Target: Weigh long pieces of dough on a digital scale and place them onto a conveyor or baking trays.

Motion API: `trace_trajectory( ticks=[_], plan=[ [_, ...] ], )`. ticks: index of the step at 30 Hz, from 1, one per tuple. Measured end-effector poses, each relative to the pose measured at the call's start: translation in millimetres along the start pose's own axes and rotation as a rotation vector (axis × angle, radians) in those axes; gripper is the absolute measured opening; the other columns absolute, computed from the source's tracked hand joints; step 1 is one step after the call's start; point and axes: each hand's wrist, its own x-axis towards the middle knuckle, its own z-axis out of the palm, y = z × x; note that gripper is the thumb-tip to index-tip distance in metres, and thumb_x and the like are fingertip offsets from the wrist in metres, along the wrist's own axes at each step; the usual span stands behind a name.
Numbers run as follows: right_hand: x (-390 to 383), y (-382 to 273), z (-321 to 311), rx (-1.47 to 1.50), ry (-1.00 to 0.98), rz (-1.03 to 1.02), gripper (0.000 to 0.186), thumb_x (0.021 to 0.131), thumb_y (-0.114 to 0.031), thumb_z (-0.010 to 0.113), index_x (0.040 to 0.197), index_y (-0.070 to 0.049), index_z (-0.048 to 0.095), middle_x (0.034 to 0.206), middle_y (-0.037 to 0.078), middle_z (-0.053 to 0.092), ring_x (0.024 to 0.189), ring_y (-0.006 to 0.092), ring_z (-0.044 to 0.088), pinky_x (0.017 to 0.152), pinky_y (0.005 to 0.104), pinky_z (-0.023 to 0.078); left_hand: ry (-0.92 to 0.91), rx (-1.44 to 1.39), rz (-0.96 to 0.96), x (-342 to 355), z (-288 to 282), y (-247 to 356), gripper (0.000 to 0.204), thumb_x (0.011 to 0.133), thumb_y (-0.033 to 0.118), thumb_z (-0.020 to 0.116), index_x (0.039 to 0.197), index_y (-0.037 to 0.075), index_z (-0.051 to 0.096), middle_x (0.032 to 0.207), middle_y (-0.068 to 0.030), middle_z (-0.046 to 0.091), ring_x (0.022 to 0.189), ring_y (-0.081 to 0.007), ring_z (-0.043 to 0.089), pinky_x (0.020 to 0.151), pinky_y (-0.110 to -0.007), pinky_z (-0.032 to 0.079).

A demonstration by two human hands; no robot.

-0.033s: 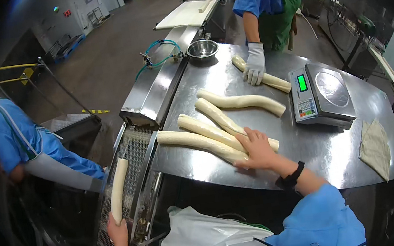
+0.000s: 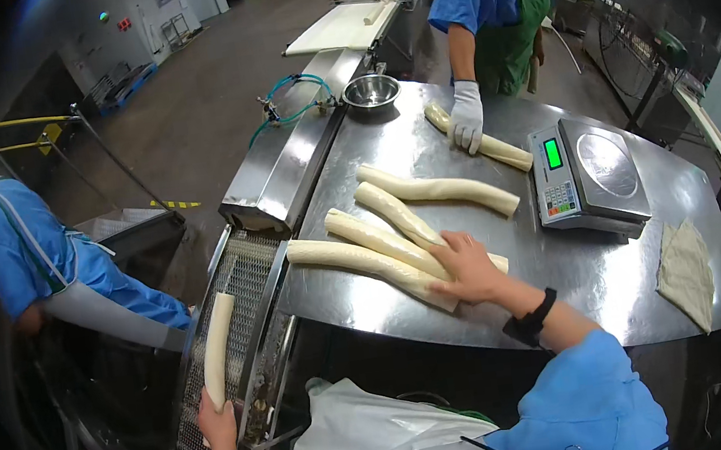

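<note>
Long pale rolls that look like dough, with a glossy surface, lie on a steel table. At the lower left, my left hand (image 2: 216, 421) is closed around the near end of one dough roll (image 2: 219, 344), which lies lengthwise over a metal mesh conveyor (image 2: 244, 272). My right hand (image 2: 468, 269) rests across the near ends of the rolls, fingers spread and thumb apart. Under or beside it are the nearest roll (image 2: 356, 260), a middle roll (image 2: 385, 242) and a shorter-looking roll (image 2: 395, 213). Beyond them a wavy roll (image 2: 442, 187) lies untouched by me.
Across the steel table (image 2: 569, 288), a co-worker's gloved hand (image 2: 465, 117) touches another roll (image 2: 510, 151). A scale (image 2: 591, 176) and a cloth (image 2: 686, 273) are at the right; a metal bowl (image 2: 370, 92) stands at the back. Another person (image 2: 44, 239) bends at the left.
My right hand has shifted slightly on the rolls, with its thumb now lower against the nearest one. The wavy roll and the shorter-looking roll have moved slightly left. My left hand has barely moved.
</note>
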Motion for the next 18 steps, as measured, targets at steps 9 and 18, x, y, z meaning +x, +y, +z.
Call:
trace_trajectory(
  ticks=[9,18],
  plan=[
    [108.5,63.8,-0.1,-0.082,-0.178,0.177,0.055,0.082,-0.021,0.067,0.134,-0.024,0.049,0.129,0.018,0.052,0.115,0.0366,0.052,0.096,0.0443,0.044,0.064,0.053,0.007,-51.7,-13.0,-40.1,0.059,0.079,0.013,0.071,0.131,-0.005,0.051,0.124,-0.025,0.058,0.113,-0.0405,0.056,0.097,-0.045,0.044],
    [121.4,153.7,35.5,-0.078,-0.048,0.242,0.029,0.09,-0.021,0.047,0.105,-0.003,0.063,0.101,0.023,0.064,0.098,0.0404,0.06,0.081,0.0472,0.048,0.189,0.174,-0.107,-87.9,-32.9,-73.7,0.058,0.071,0.026,0.079,0.121,0.003,0.06,0.109,-0.019,0.065,0.103,-0.0377,0.06,0.09,-0.046,0.047]
  ],
)
